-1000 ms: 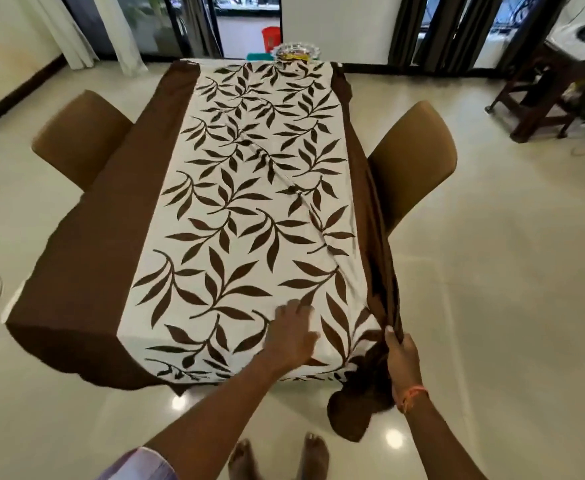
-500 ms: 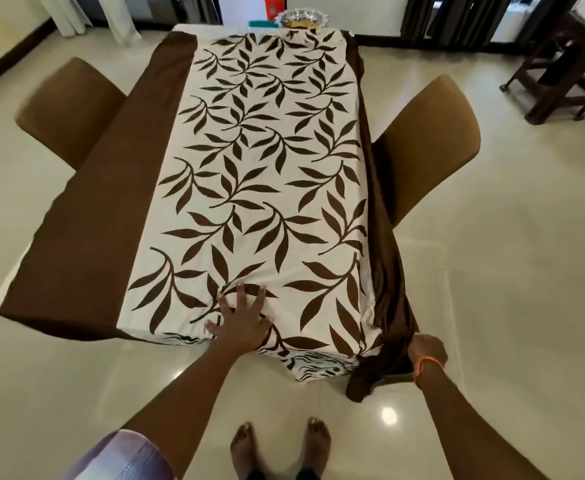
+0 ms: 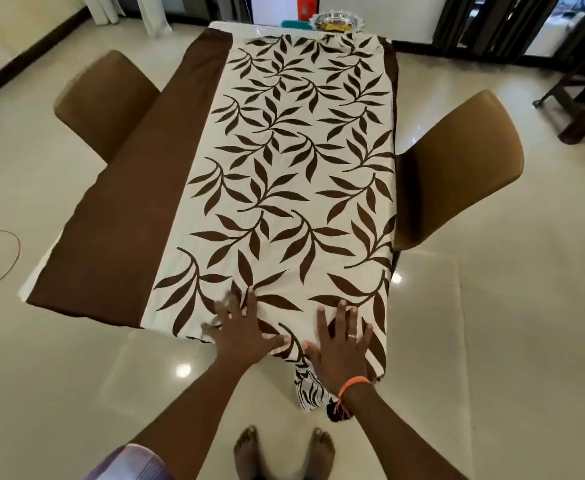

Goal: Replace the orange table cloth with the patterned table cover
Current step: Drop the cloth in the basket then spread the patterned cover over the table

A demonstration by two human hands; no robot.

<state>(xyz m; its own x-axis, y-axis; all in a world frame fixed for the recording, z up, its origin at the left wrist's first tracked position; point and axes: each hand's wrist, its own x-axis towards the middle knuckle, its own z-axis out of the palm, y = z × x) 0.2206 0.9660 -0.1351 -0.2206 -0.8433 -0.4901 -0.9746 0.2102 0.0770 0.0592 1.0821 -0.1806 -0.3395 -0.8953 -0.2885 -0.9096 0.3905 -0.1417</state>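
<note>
- Cover [image 3: 284, 174]: leaf-patterned, cream and brown, spread lengthwise over table [image 3: 232, 25] from 12 to 6 o'clock; plain brown band [image 3: 138, 188] along the 9 o'clock side, thin brown strip at the 3 o'clock edge.
- Near end of cover: draped over the 6 o'clock table edge, one bunched corner [image 3: 310, 389] hanging below the right wrist.
- Left hand [image 3: 242, 332]: flat on cover near 6 o'clock, fingers spread and straight, pressing down, gripping nothing (slightly blurred, so likely mid-stroke).
- Right hand [image 3: 341, 348]: flat just beside the left, toward 5 o'clock, fingers spread, palm on cloth, holding nothing; ring on one finger, orange band [image 3: 353, 384] at wrist.
- Orange cloth: not visible anywhere; cannot tell where it lies.
- Table: bare pale strip showing at 12 o'clock beyond the cover, and a sliver at 8 o'clock.
- Chairs: one at 10 o'clock [image 3: 105, 98], one at 3 o'clock [image 3: 457, 161], both tucked against the table sides.
- Dish [image 3: 336, 21]: at 12 o'clock on the far table end, touching or just past the cover's far edge.
- Step in hand, as judged: final smoothing of the laid cover at the near end.
- Next move, as judged: sweeping palms outward toward 3 and 9 o'clock, then freeing the bunched corner so it hangs square; light pressure only, lest the cover slide off-centre.
</note>
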